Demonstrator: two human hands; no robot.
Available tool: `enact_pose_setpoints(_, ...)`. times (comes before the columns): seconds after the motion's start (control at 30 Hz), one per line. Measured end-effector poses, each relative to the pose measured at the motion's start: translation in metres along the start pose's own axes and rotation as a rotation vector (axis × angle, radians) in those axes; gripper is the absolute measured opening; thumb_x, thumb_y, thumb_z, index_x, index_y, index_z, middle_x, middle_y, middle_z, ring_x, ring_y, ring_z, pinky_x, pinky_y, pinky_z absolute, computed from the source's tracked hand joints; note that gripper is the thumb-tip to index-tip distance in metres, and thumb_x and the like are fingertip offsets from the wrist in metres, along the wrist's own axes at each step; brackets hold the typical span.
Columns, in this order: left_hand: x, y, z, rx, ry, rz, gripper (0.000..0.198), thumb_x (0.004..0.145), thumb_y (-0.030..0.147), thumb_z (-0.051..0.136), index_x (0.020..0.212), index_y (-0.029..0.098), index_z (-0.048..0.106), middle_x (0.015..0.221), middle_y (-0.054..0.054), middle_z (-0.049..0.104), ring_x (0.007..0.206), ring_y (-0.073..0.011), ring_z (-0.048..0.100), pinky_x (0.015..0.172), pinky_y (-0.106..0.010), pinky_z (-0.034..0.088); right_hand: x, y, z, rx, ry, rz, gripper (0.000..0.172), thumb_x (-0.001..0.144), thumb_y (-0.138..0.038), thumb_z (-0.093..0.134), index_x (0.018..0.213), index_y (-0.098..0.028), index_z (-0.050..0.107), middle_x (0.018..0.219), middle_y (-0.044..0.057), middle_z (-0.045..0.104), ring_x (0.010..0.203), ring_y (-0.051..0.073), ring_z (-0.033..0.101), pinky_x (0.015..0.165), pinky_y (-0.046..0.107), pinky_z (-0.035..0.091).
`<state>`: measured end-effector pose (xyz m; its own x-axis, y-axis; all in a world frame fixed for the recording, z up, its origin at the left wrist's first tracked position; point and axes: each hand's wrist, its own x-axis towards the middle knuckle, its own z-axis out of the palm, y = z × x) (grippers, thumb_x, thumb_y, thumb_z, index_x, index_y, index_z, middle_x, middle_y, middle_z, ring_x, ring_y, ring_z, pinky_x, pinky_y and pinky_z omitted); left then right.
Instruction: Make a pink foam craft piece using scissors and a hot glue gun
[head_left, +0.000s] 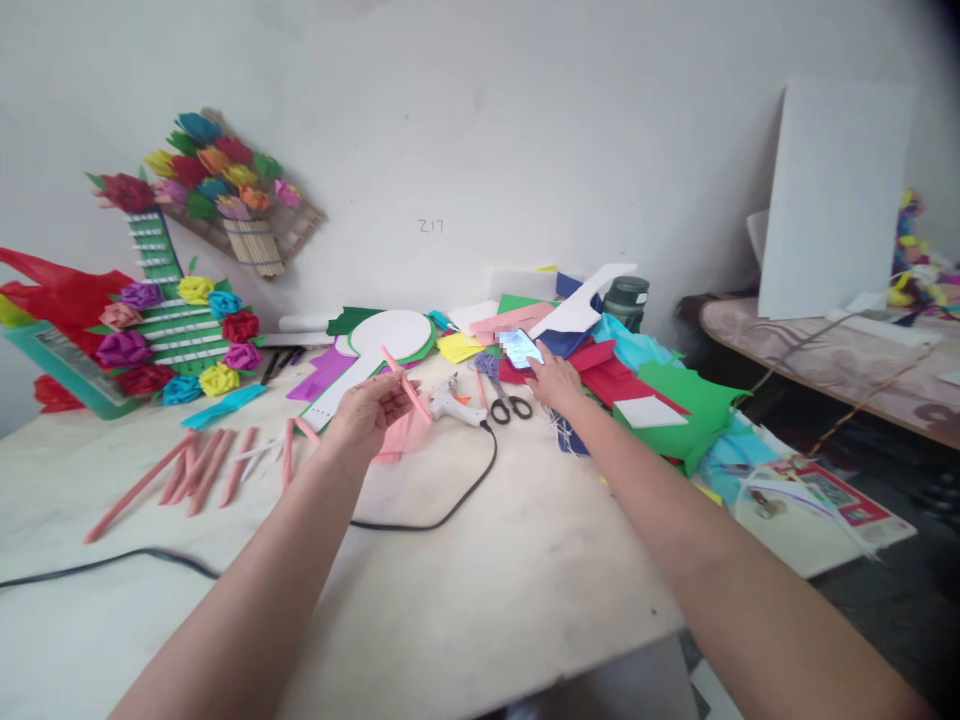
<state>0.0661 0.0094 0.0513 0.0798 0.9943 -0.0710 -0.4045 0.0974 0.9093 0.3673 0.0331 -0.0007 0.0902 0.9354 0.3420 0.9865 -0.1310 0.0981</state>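
My left hand is closed around a pink rolled paper stick, which tilts up and to the left. Beyond it my right hand reaches out, its fingers stretched to the lit screen of a phone and touching it. Between the hands lie a white glue gun with a black cord and a pair of dark-handled scissors. Several more pink paper rolls rest on the table to the left. Behind my left hand is a white guitar-shaped cutout with a green edge.
Coloured paper sheets are heaped at the right, near a dark green flask. At the left stands a green guitar decoration with paper flowers. A paper bouquet leans on the wall. The black cord crosses the table.
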Motion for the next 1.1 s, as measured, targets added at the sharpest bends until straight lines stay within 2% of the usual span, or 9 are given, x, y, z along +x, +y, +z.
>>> enact_pose_setpoints(0.2, -0.002, 0.002, 0.000, 0.004, -0.009, 0.011, 0.014, 0.064, 0.021, 0.069, 0.070, 0.011, 0.062, 0.067, -0.007, 0.066, 0.065, -0.0142, 0.064, 0.067, -0.025, 0.052, 0.001, 0.001, -0.005, 0.143, -0.033, 0.070, 0.058, 0.082, -0.034, 0.045, 0.137, -0.016, 0.038, 0.149, 0.011, 0.022, 0.117, 0.032, 0.045, 0.095, 0.041, 0.037)
enact_pose_setpoints(0.37, -0.005, 0.003, 0.000, 0.020, -0.022, 0.028, 0.013, 0.065, 0.022, 0.068, 0.070, 0.011, 0.062, 0.069, -0.007, 0.067, 0.065, -0.0143, 0.064, 0.068, -0.026, 0.052, 0.004, 0.004, -0.009, 0.297, -0.005, 0.132, 0.056, 0.076, -0.023, 0.047, 0.132, -0.017, 0.047, 0.146, 0.009, 0.031, 0.117, 0.030, 0.046, 0.095, 0.040, 0.040)
enact_pose_setpoints(0.53, -0.009, 0.001, 0.000, 0.048, -0.037, 0.036, 0.014, 0.066, 0.023, 0.068, 0.073, 0.011, 0.063, 0.073, -0.008, 0.068, 0.067, -0.0133, 0.064, 0.067, -0.024, 0.051, 0.006, 0.004, -0.012, 0.375, 0.126, 0.215, 0.044, 0.075, -0.015, 0.045, 0.115, -0.018, 0.062, 0.126, 0.008, 0.055, 0.110, 0.025, 0.053, 0.092, 0.034, 0.041)
enact_pose_setpoints(0.63, -0.011, -0.003, -0.002, 0.049, -0.036, 0.029, 0.014, 0.068, 0.021, 0.066, 0.076, 0.010, 0.064, 0.074, -0.009, 0.068, 0.068, -0.0135, 0.064, 0.068, -0.024, 0.052, 0.006, 0.003, -0.016, 0.407, 0.165, 0.310, 0.035, 0.081, -0.020, 0.042, 0.107, -0.017, 0.066, 0.110, 0.010, 0.065, 0.102, 0.024, 0.058, 0.087, 0.033, 0.043)
enact_pose_setpoints(0.8, -0.018, -0.010, -0.001, 0.054, -0.028, 0.011, 0.013, 0.069, 0.019, 0.066, 0.077, 0.009, 0.064, 0.074, -0.010, 0.068, 0.066, -0.0139, 0.065, 0.068, -0.025, 0.052, 0.004, -0.006, -0.027, 0.535, 0.124, 0.465, 0.032, 0.081, -0.040, 0.047, 0.089, -0.018, 0.069, 0.093, 0.010, 0.069, 0.090, 0.024, 0.062, 0.073, 0.032, 0.046)
enact_pose_setpoints(0.9, -0.020, -0.013, 0.000, 0.054, -0.038, 0.012, 0.017, 0.068, 0.021, 0.067, 0.080, 0.009, 0.063, 0.075, -0.011, 0.069, 0.067, -0.0146, 0.065, 0.069, -0.026, 0.052, -0.001, -0.023, -0.035, 0.636, 0.145, 0.425, 0.034, 0.081, -0.044, 0.046, 0.078, -0.018, 0.068, 0.081, 0.009, 0.070, 0.081, 0.021, 0.063, 0.069, 0.029, 0.046)
enact_pose_setpoints(0.97, -0.022, -0.016, 0.000, 0.065, -0.047, 0.036, 0.021, 0.066, 0.023, 0.069, 0.081, 0.009, 0.063, 0.076, -0.010, 0.069, 0.067, -0.0143, 0.064, 0.068, -0.026, 0.051, -0.006, -0.041, -0.038, 0.743, 0.146, 0.342, 0.033, 0.082, -0.041, 0.045, 0.072, -0.018, 0.066, 0.071, 0.006, 0.069, 0.073, 0.018, 0.062, 0.066, 0.026, 0.045)
enact_pose_setpoints(1.03, -0.023, -0.019, -0.001, 0.082, -0.051, 0.074, 0.024, 0.064, 0.026, 0.072, 0.080, 0.010, 0.063, 0.076, -0.010, 0.069, 0.066, -0.0137, 0.064, 0.067, -0.025, 0.050, -0.012, -0.061, -0.040, 0.875, 0.095, 0.264, 0.033, 0.082, -0.040, 0.044, 0.067, -0.018, 0.063, 0.063, 0.005, 0.067, 0.063, 0.016, 0.061, 0.060, 0.025, 0.045)
enact_pose_setpoints(1.1, -0.024, -0.021, -0.002, 0.105, -0.047, 0.109, 0.029, 0.061, 0.033, 0.074, 0.077, 0.012, 0.063, 0.076, -0.009, 0.069, 0.066, -0.0140, 0.063, 0.067, -0.025, 0.048, -0.020, -0.082, -0.040, 1.039, 0.018, 0.157, 0.030, 0.082, -0.038, 0.045, 0.070, -0.017, 0.062, 0.064, 0.004, 0.067, 0.054, 0.014, 0.058, 0.053, 0.024, 0.043)
